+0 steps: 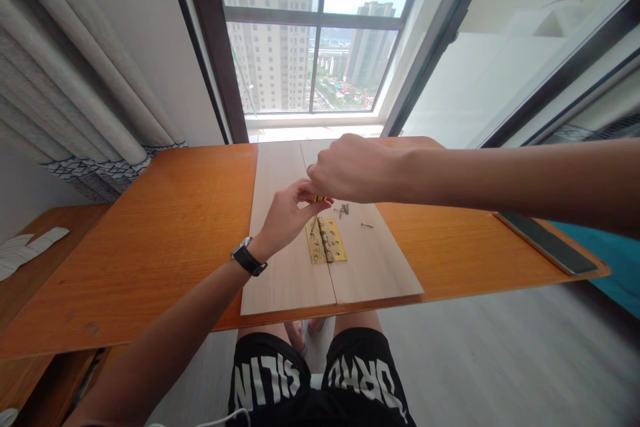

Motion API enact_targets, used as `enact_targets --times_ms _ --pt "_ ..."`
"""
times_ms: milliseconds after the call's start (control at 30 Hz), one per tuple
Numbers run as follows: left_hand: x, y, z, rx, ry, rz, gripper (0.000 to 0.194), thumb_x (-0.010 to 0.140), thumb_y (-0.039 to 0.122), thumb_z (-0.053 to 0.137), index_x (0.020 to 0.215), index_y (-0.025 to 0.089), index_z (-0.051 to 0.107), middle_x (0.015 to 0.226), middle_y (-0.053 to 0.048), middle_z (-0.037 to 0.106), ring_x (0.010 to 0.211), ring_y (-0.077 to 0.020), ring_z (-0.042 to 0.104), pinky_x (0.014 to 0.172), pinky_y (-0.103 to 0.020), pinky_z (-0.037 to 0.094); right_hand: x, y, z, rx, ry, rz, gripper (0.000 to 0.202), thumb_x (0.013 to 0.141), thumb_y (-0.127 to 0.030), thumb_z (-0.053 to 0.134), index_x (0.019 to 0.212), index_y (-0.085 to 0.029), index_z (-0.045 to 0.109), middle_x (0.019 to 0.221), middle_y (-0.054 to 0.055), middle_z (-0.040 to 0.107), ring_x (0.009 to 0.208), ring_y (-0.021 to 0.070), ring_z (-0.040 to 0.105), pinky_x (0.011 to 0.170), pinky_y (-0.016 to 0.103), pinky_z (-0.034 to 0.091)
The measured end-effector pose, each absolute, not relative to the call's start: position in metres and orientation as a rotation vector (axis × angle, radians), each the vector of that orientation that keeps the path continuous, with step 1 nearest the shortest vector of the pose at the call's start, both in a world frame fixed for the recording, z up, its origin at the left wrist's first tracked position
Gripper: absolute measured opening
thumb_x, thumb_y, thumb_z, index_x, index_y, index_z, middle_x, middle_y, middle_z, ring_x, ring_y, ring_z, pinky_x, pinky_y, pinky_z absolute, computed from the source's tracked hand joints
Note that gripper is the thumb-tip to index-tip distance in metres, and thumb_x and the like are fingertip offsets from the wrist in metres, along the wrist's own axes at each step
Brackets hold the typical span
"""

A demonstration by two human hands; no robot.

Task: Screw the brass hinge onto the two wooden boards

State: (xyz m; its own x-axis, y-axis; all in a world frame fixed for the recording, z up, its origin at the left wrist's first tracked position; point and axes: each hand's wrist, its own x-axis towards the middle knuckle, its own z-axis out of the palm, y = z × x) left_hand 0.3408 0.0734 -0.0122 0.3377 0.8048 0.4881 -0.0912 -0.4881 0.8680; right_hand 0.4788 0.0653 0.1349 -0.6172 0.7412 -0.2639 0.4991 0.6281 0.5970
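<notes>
A brass hinge (334,240) lies across the seam between two pale wooden boards (385,273). Over its left leaf stands a screwdriver with a yellow and black handle (321,198), its thin shaft pointing down at the hinge. My left hand (293,210) pinches the lower part of the handle between thumb and fingers. Above it, my right hand (343,170) is closed around the top of the screwdriver, hiding most of the handle. Several loose screws (344,209) lie on the right board near my hands, with a single screw (367,225) farther right.
The boards rest on an orange-brown wooden table (200,213). A dark flat rectangular object (545,243) lies at the table's right end. Beyond the far edge is a window (315,33); a grey curtain (75,67) hangs at left. My legs are under the near edge.
</notes>
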Motion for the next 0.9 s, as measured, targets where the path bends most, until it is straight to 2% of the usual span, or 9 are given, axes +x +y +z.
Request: enact_targets --times_ms 67,167,233,300,433,567,667,800,900 --pt "0.338 0.076 -0.011 1.757 0.617 1.209 0.018 0.087 0.031 0.076 0.091 0.015 0.069 0.091 -0.007 0.077 0.09 -0.0207 0.074 0.085 -0.035 0.058 0.478 0.062 0.135 0.971 2.388 0.599 0.03 0.097 -0.021 0.055 0.07 -0.014 0.067 0.058 0.003 0.055 0.057 0.0148 0.05 0.057 0.032 0.03" --pt "0.327 0.083 -0.007 1.831 0.448 0.955 0.02 0.091 0.036 0.072 0.092 0.016 0.074 0.092 -0.007 0.077 0.092 -0.0207 0.074 0.088 -0.036 0.058 0.484 0.067 0.138 0.582 2.568 0.536 0.039 0.106 -0.033 0.042 0.09 -0.013 0.07 0.075 0.006 0.062 0.064 0.0157 0.052 0.063 0.035 0.032" --pt "0.32 0.088 -0.004 1.829 0.33 0.824 0.027 0.093 0.042 0.069 0.093 0.016 0.076 0.092 -0.007 0.078 0.095 -0.0209 0.074 0.092 -0.036 0.058 0.49 0.073 0.138 0.282 2.642 0.552 0.034 0.107 -0.03 0.039 0.108 -0.012 0.067 0.087 0.007 0.065 0.074 0.0171 0.054 0.069 0.036 0.033" --pt "0.318 0.091 -0.004 1.81 0.271 0.77 0.032 0.094 0.047 0.066 0.094 0.017 0.077 0.096 -0.008 0.078 0.101 -0.0217 0.073 0.098 -0.038 0.056 0.495 0.079 0.135 0.186 2.668 0.576 0.029 0.106 -0.023 0.039 0.115 -0.012 0.064 0.087 0.007 0.064 0.079 0.0177 0.055 0.07 0.036 0.032" --pt "0.326 0.088 -0.011 1.733 0.328 0.855 0.037 0.092 0.052 0.067 0.096 0.016 0.075 0.101 -0.01 0.077 0.106 -0.0226 0.072 0.099 -0.038 0.055 0.498 0.079 0.123 0.44 2.671 0.527 0.025 0.104 -0.021 0.041 0.113 -0.015 0.064 0.08 0.004 0.066 0.069 0.0164 0.055 0.064 0.033 0.028" --pt "0.339 0.077 -0.017 1.636 0.579 1.178 0.038 0.071 0.04 0.089 0.089 0.016 0.067 0.089 -0.005 0.076 0.088 -0.0192 0.073 0.081 -0.031 0.059 0.486 0.066 0.114 0.948 2.663 0.481 0.023 0.1 -0.02 0.046 0.11 -0.015 0.066 0.075 0.006 0.069 0.059 0.0152 0.055 0.06 0.031 0.025" --pt "0.343 0.073 -0.016 1.563 0.703 1.264 0.032 0.074 0.033 0.087 0.086 0.015 0.064 0.081 -0.005 0.075 0.08 -0.0197 0.074 0.073 -0.03 0.059 0.475 0.061 0.114 1.166 2.656 0.504 0.021 0.098 -0.023 0.049 0.104 -0.013 0.067 0.067 0.006 0.066 0.057 0.016 0.054 0.059 0.031 0.027" --pt "0.335 0.08 -0.013 1.664 0.633 1.121 0.025 0.085 0.037 0.076 0.084 0.013 0.071 0.086 -0.01 0.077 0.09 -0.0246 0.075 0.085 -0.038 0.06 0.475 0.07 0.122 0.892 2.701 0.519 0.027 0.103 -0.025 0.041 0.106 -0.012 0.064 0.067 0.004 0.063 0.055 0.0148 0.049 0.059 0.031 0.027" --pt "0.329 0.087 -0.007 1.787 0.497 0.999 0.026 0.09 0.04 0.071 0.086 0.014 0.074 0.093 -0.009 0.077 0.097 -0.0247 0.073 0.092 -0.041 0.059 0.485 0.082 0.127 0.428 2.723 0.631 0.028 0.105 -0.023 0.035 0.112 -0.013 0.06 0.081 0.006 0.065 0.068 0.0173 0.054 0.065 0.033 0.029"
